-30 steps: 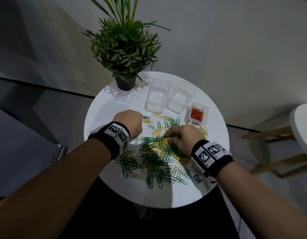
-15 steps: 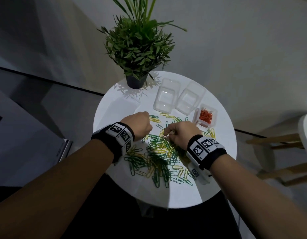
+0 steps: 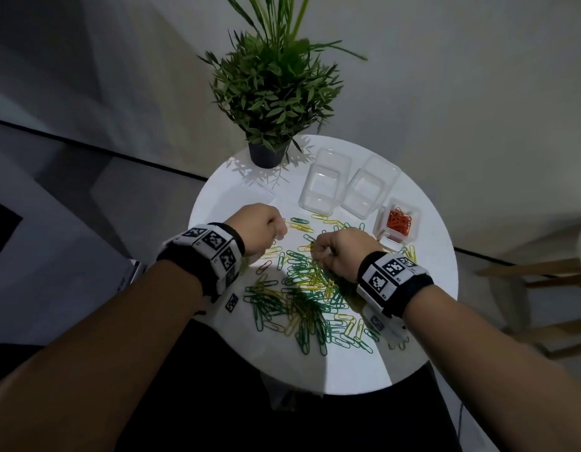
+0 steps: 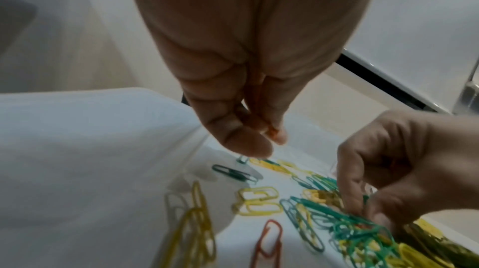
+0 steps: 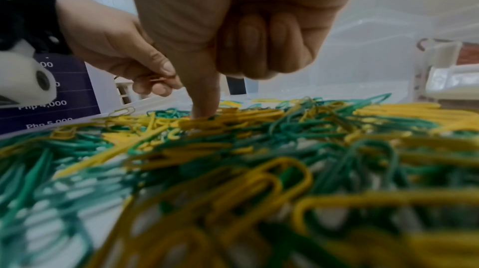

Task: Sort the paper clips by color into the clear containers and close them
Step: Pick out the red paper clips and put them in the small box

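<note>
The left hand [image 3: 262, 227] hovers just above the white round table [image 3: 423, 321], fingers curled and pinching orange paper clips [image 4: 272, 132] against the thumb; the head view hides these clips behind the knuckles, and only the wrist views show them, partly buried between the fingertips, so their count cannot be told; the right hand [image 3: 343, 254] sits at the far edge of the pile of green and yellow paper clips [image 3: 310, 298], three fingers folded into the palm while the forefinger [image 5: 204, 96] points down into the clips; whether it and the thumb pinch a clip cannot be told, since the tips sink into the tangle; one loose orange clip [image 4: 267, 241] lies on the table near the left wrist, its lower end cut off by the frame; two open clear containers [image 3: 325, 185] stand beyond the pile, just beside each other, and a third container [image 3: 397, 223] to their right holds orange clips; a potted plant [image 3: 271, 93] stands at the table's far edge, its tallest blades cut off; the near clips in the right wrist view are blurred.
</note>
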Tool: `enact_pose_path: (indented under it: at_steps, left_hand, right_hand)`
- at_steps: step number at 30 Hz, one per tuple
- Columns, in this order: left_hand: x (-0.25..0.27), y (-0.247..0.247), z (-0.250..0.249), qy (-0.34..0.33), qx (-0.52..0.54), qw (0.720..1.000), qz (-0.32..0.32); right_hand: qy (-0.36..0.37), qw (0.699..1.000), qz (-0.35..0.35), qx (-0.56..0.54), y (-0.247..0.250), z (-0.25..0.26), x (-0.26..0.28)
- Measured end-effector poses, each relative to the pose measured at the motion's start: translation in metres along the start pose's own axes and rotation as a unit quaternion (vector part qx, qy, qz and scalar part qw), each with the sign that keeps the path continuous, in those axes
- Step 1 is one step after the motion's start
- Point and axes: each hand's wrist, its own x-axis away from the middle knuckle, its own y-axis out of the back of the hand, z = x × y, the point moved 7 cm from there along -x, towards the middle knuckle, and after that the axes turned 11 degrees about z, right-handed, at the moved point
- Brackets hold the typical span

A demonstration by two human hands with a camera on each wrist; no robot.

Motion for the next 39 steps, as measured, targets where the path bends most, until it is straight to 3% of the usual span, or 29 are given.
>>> enact_pose_path:
  at_steps: [3, 6, 9, 13, 15, 18, 23, 28, 30, 31, 32, 35, 36, 39]
  left_hand:
    - [0.01, -0.001, 0.008, 0.033, 0.037, 0.999, 0.011]
    - [0.02, -0.006, 0.012, 0.051, -0.01, 0.998, 0.033]
    - [0.029, -0.01, 0.013, 0.065, -0.063, 0.996, 0.026]
    - [0.029, -0.017, 0.02, 0.087, -0.151, 0.985, 0.0]
    - [0.029, -0.02, 0.021, 0.1, -0.205, 0.973, -0.018]
    - [0.033, -0.023, 0.02, 0.116, -0.264, 0.957, -0.032]
    - [0.032, -0.028, 0.01, 0.123, -0.29, 0.948, -0.045]
    - [0.03, -0.033, 0.014, 0.137, -0.274, 0.952, -0.01]
    - [0.03, -0.035, 0.016, 0.138, -0.256, 0.957, -0.01]
    - [0.031, -0.035, 0.016, 0.136, -0.242, 0.96, -0.012]
    - [0.03, -0.036, 0.015, 0.129, -0.227, 0.965, -0.012]
    - [0.031, -0.033, 0.005, 0.106, -0.203, 0.973, -0.021]
    - [0.03, -0.032, 0.0, 0.095, -0.207, 0.974, -0.02]
    - [0.031, -0.03, -0.012, 0.07, -0.191, 0.979, -0.026]
  right_hand:
    - [0.004, 1.0, 0.015, -0.005, -0.001, -0.001, -0.004]
    - [0.006, 0.999, 0.013, -0.029, -0.003, -0.009, -0.005]
    - [-0.009, 0.991, -0.008, -0.135, -0.006, -0.028, 0.0]
    - [-0.036, 0.95, -0.028, -0.308, -0.008, -0.048, 0.013]
    - [-0.047, 0.919, -0.031, -0.391, -0.008, -0.054, 0.021]
    - [-0.052, 0.832, 0.0, -0.552, -0.014, -0.06, 0.03]
    - [-0.058, 0.776, 0.022, -0.627, -0.017, -0.062, 0.042]
    - [-0.059, 0.667, 0.041, -0.741, -0.028, -0.056, 0.045]
    - [-0.072, 0.654, 0.03, -0.753, -0.032, -0.059, 0.048]
    - [-0.081, 0.663, 0.019, -0.744, -0.032, -0.061, 0.049]
    - [-0.091, 0.701, -0.003, -0.707, -0.029, -0.063, 0.051]
    - [-0.142, 0.897, -0.097, -0.406, -0.009, -0.068, 0.055]
    - [-0.152, 0.933, -0.116, -0.304, -0.003, -0.066, 0.054]
    - [-0.124, 0.968, -0.122, -0.181, 0.006, -0.047, 0.04]
